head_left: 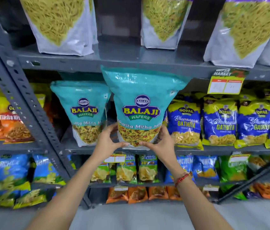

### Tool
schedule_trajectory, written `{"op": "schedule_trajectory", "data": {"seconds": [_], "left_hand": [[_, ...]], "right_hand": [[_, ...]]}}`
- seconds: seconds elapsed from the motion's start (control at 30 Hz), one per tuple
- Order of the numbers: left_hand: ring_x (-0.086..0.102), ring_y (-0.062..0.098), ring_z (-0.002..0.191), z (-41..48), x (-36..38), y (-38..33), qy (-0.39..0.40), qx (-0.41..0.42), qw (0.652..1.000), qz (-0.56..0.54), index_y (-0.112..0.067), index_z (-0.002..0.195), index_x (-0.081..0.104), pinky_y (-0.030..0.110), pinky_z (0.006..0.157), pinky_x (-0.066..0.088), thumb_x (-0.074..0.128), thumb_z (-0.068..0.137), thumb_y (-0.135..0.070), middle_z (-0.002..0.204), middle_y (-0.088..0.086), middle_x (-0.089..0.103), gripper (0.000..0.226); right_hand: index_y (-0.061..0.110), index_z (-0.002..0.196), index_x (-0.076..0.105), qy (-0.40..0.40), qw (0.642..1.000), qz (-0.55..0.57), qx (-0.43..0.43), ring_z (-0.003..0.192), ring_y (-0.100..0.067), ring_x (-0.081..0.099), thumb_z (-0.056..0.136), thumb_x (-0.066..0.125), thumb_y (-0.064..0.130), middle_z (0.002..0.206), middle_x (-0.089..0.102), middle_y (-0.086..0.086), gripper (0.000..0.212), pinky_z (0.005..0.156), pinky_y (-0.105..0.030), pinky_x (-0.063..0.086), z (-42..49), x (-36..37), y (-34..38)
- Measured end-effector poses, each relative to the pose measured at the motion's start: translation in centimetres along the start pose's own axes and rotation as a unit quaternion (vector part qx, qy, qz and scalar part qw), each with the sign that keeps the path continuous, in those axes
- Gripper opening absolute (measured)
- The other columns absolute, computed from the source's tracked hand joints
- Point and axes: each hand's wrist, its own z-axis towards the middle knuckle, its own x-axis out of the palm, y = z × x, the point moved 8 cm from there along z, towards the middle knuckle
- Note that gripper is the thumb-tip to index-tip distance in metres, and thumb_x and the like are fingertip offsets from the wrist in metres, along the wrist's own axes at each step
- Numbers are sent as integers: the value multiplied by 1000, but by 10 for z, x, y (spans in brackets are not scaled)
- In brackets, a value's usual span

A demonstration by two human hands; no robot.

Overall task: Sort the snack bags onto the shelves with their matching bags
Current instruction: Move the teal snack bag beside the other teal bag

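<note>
Placing step. Both hands hold one teal Balaji bag [140,107] upright by its bottom: left hand [108,141] cups the lower left corner, right hand [160,142] the lower right, fingers curled closed around the base, thumbs on the front. The bag is at the front edge of the middle shelf [213,149], just right of the matching teal bag [85,113] already standing there and left of the blue Gopal bags [186,123]. Its top overlaps the upper shelf's [61,62] edge. Next move, probably: push it back into the gap beside its match, set the base flat, let go.
</note>
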Motion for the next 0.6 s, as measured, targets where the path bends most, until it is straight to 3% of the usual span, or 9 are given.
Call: {"op": "schedule_trajectory", "data": {"seconds": [0.1,0.2,0.37,0.43,0.5,0.6], "left_hand": [[55,14,114,6,16,32,13,-31,999,-18,-15,129,48,30,97,48,83,62,-14,120,-2,59,75],[56,14,111,14,28,58,20,-44,999,-19,-16,129,47,33,97,48,82,63,-11,120,-2,58,75],[54,13,112,35,37,79,14,-66,998,-8,-8,132,45,28,96,47,81,64,-5,123,1,56,76],[51,13,115,45,38,84,11,-70,997,2,-7,135,43,23,95,43,80,65,-5,127,3,55,79],[51,20,122,53,38,90,8,-73,997,18,-7,137,40,30,100,42,81,66,-9,134,9,54,82],[47,27,128,62,38,96,16,-72,996,55,-10,139,36,44,106,40,80,67,-20,140,12,49,85]], "right_hand": [[26,114,44,15,999,-28,34,88,13,58,61,89,29,102,59,20,70,69,-9,49,4,14,-30],[18,120,46,24,997,-47,59,93,-5,60,61,89,29,105,60,9,74,66,-4,46,10,25,-57],[18,117,44,27,994,-48,96,106,-15,59,62,88,24,111,62,2,72,76,-14,47,27,37,-83],[10,120,46,20,994,-53,98,103,-16,59,61,89,22,114,64,-6,75,73,-7,44,35,38,-88],[6,124,45,24,993,-57,105,102,-13,55,61,89,21,118,63,-10,79,76,-10,44,44,40,-90],[7,130,41,42,989,-56,129,113,-14,52,62,88,20,127,59,-10,84,91,-25,44,55,41,-97]]}}
